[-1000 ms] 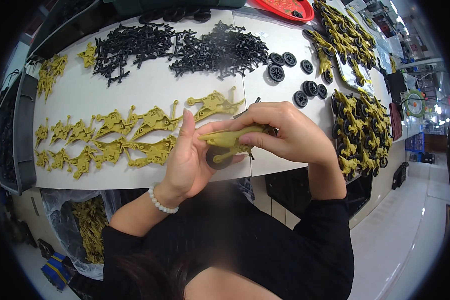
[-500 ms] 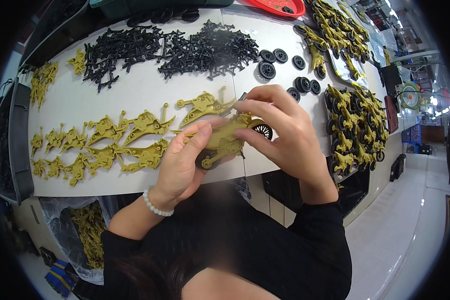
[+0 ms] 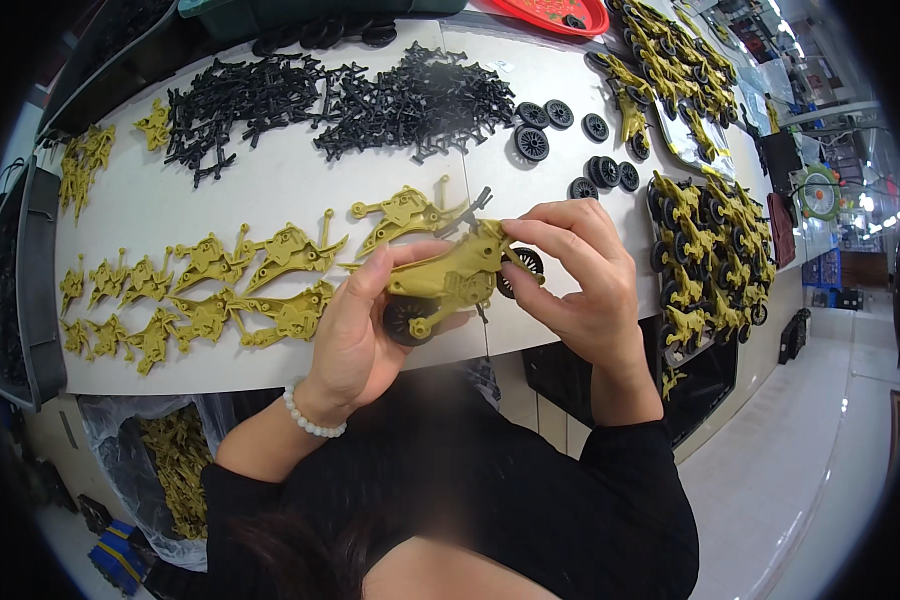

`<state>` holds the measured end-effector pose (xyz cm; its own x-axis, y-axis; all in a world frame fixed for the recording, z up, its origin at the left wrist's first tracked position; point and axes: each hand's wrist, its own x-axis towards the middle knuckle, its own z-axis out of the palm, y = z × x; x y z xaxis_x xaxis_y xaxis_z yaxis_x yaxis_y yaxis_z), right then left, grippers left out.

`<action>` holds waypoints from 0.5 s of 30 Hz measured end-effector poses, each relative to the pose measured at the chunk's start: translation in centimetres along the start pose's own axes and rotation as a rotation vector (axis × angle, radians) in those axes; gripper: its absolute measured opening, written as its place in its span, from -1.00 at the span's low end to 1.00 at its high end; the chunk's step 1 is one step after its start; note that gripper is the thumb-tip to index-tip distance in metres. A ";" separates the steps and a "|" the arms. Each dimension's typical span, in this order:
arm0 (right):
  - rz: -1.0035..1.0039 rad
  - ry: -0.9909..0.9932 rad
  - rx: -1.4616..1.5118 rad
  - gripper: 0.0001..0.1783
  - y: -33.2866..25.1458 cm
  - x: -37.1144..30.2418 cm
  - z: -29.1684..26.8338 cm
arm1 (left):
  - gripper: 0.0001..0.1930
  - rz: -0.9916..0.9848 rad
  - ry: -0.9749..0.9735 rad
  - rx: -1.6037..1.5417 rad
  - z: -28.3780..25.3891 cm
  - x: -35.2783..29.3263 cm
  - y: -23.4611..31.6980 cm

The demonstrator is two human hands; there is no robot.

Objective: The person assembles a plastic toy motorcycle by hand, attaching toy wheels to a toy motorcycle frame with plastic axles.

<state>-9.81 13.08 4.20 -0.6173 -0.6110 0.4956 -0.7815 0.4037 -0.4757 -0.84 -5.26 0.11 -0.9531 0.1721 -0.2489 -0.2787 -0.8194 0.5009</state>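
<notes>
A yellow toy motorcycle [image 3: 450, 275] is held above the front of the table between my two hands. My left hand [image 3: 350, 335], with a pale bead bracelet at its wrist, is closed around the rear of the body. At the front end my right hand [image 3: 590, 280] pinches the body between thumb and fingers, beside the spoked black front wheel [image 3: 520, 272]. A black handlebar [image 3: 475, 208] sticks up from the front. The black rear wheel [image 3: 407, 320] shows below the seat, partly covered by my left hand. Right behind the toy lies a yellow motorcycle body half [image 3: 405, 212].
More yellow body halves [image 3: 210, 258] lie in rows to the left. Black handlebar-and-fork pieces [image 3: 420, 100] are heaped at the back, with loose black wheels [image 3: 532, 144] to their right. Wheeled yellow motorcycles [image 3: 685, 250] crowd trays at right. A plastic-lined container [image 3: 170, 470] holds yellow parts below the table.
My right hand has moved down and slightly right, off the handlebar to the front of the body. The handlebar and more of the motorcycle's front now show.
</notes>
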 end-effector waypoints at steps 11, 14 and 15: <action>0.050 0.031 0.010 -0.56 0.2 -0.7 1.3 | -0.64 0.029 0.069 0.068 -0.5 0.2 -0.5; 0.075 -0.001 0.049 -0.56 0.2 -0.8 1.0 | -0.66 0.057 0.071 0.085 -0.4 0.2 -0.6; 0.094 -0.022 0.087 -0.56 0.2 -0.8 1.0 | -0.66 0.059 0.072 0.085 -0.4 0.1 -0.6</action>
<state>-9.43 12.97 2.99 -0.6848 -0.5884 0.4298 -0.7086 0.4002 -0.5812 -0.75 -4.95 -0.50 -0.9582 0.0823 -0.2741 -0.2339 -0.7771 0.5842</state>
